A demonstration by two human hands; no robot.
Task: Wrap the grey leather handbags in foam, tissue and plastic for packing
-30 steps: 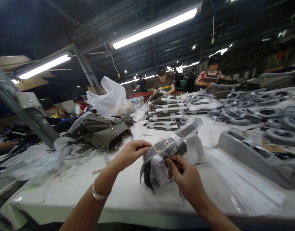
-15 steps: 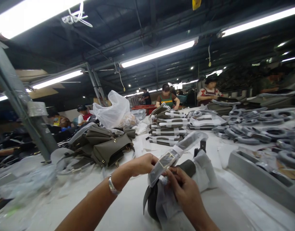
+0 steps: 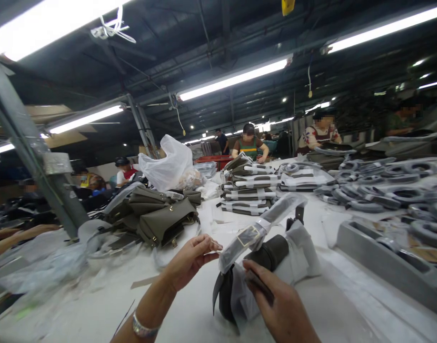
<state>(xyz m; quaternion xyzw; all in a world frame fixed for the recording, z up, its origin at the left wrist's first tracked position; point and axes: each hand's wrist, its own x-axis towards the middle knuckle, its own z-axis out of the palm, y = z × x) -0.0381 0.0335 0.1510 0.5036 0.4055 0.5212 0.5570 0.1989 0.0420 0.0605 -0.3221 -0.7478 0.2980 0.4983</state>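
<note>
A dark olive handbag (image 3: 270,255) lies on the white table in front of me, partly covered by white tissue paper (image 3: 304,252). Its strap (image 3: 229,252), wrapped in clear grey film, arches above it, and a gold buckle (image 3: 249,235) shows through. My left hand (image 3: 190,262) is at the strap's near end, thumb and fingers pinched together; a small pale sliver shows at the tips, too small to name. In my right hand (image 3: 281,305), closed at the bag's near side, is a flat dark strip (image 3: 260,284); whether it joins the bag is hidden.
Olive bags (image 3: 164,221) are heaped at left beside crumpled plastic (image 3: 43,264). Behind the handbag stands a stack of wrapped straps (image 3: 247,194). Grey wrapped coils (image 3: 375,190) and a grey tray (image 3: 386,271) lie at right. Co-workers sit beyond, one in a striped top (image 3: 250,150).
My left hand has drawn back left and down from the buckle. My right hand has shifted slightly down and right, and the dark strip now shows in it. The buckle is uncovered.
</note>
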